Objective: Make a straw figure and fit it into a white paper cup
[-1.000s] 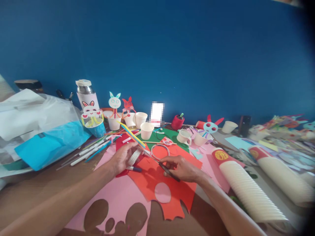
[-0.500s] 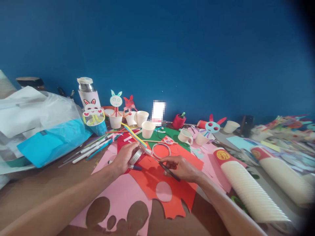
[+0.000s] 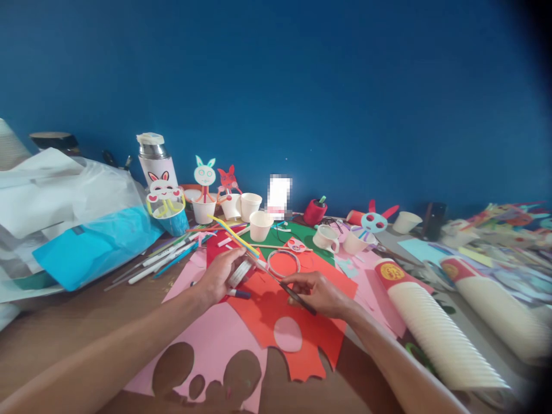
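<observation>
My left hand [image 3: 222, 276] is closed around a roll of clear tape [image 3: 241, 272]. Just above its fingertips lie the lower ends of a yellow strip [image 3: 230, 232] and a blue one; whether the fingers pinch them too, I cannot tell. A slim tool with a dark handle [image 3: 301, 299] is gripped in my right hand [image 3: 317, 293]. Its thin, pale front part points at the left fingertips, and its exact kind is unclear. Both hands are over red paper [image 3: 259, 316] with cut edges. A dark-capped marker [image 3: 238, 293] lies beside the left hand.
Pink paper [image 3: 202, 328] with cut-out holes lies in front. White paper cups [image 3: 261, 227] and paper rabbit figures [image 3: 204, 174] stand along the back. Stacked cups [image 3: 440, 328] lie at right. Left are white pens [image 3: 155, 264], a flask [image 3: 157, 164] and a plastic bag [image 3: 107, 184].
Both hands keep nearly the same pose and hold the same things. The yellow strip's far end has shifted slightly left, and the whole view has moved a little.
</observation>
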### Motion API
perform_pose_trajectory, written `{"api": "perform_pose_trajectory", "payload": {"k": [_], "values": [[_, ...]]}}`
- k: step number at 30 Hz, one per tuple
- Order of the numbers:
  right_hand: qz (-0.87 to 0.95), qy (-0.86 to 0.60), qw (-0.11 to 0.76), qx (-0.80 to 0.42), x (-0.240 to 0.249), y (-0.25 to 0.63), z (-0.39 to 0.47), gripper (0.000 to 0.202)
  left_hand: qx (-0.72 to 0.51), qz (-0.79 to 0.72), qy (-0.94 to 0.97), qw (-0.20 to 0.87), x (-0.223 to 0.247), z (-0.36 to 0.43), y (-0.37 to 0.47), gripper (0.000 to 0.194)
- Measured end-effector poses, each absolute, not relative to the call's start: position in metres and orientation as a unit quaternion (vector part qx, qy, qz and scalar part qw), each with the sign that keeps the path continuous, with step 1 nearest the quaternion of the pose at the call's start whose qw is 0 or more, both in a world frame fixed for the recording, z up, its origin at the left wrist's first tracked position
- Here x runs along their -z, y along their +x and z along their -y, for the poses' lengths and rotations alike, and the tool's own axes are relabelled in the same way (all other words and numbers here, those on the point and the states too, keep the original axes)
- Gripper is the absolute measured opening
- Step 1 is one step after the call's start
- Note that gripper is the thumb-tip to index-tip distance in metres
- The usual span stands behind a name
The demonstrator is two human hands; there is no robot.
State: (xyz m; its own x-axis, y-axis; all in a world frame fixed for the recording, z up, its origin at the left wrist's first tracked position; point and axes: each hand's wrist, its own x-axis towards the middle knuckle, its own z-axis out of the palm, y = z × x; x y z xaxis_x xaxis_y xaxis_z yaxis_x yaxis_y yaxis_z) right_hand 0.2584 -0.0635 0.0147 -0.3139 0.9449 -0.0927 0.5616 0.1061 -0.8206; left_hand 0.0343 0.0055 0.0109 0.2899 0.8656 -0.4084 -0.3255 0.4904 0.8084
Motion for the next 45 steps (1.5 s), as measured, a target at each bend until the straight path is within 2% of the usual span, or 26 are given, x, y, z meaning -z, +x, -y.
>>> {"api": "perform_pose_trajectory", "payload": {"k": [8,12,20,24,36,45], "values": [[0.707,-0.535,0.233,-0.400,-0.015,0.261,0.062,0.037,-0.387,-0.438,0.324,0.744,-0.005,-0.008,0.032,0.024],[0.732,-0.535,0.201,-0.371,-0.025,0.265,0.062,0.032,-0.407,-0.420,0.333,0.740,-0.003,-0.009,0.032,0.022],[0.804,-0.542,0.142,-0.201,-0.036,0.276,0.061,0.038,-0.426,-0.444,0.363,0.700,-0.012,-0.006,0.033,0.019],[0.825,-0.532,0.112,-0.156,-0.033,0.286,0.058,0.039,-0.451,-0.432,0.398,0.672,-0.015,-0.009,0.030,0.021],[0.867,-0.478,0.031,-0.136,-0.039,0.260,0.069,0.036,-0.458,-0.390,0.433,0.671,-0.023,-0.007,0.029,0.025],[0.835,-0.527,0.013,-0.154,-0.041,0.259,0.070,0.042,-0.449,-0.383,0.443,0.675,-0.021,-0.009,0.025,0.026]]}}
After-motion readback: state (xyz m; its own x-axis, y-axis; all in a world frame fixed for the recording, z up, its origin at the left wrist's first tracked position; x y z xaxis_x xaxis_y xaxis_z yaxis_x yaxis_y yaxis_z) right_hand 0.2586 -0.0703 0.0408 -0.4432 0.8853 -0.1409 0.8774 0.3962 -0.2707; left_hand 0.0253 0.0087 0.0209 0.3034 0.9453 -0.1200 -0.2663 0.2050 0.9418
